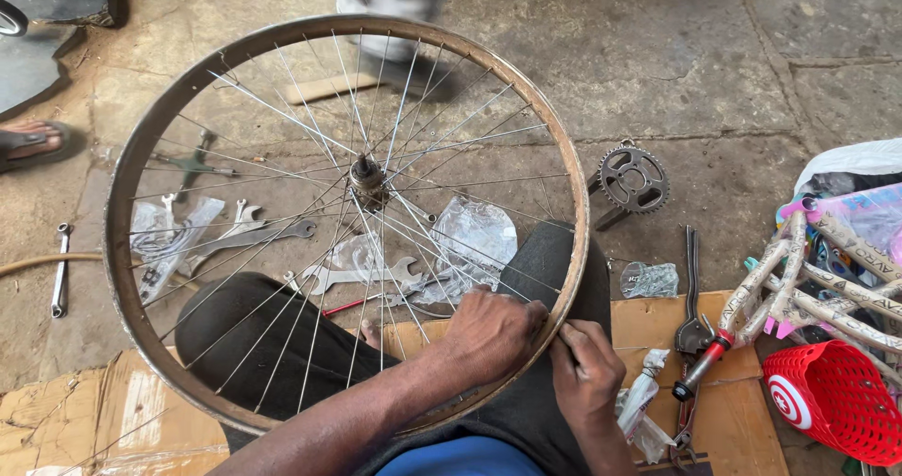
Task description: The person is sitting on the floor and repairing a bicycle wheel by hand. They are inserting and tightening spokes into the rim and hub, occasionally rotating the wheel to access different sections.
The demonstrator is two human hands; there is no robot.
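Left hand (489, 330) grips the wheel (132, 213) rim from inside, among spokes; right hand (587, 368) pinches something small at the rim's outer edge. Wheel rests on the lap; wrenches (357, 274), chainring (631, 179) on floor beyond

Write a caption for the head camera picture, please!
Both hands, left hand and right hand, work at the rim of a spoked bicycle wheel resting across the person's lap.

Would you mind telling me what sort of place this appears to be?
Probably an informal bicycle repair spot on the ground: both hands, left and right, work at a spoked wheel rim, with spanners and a chainring crank lying on the concrete floor.
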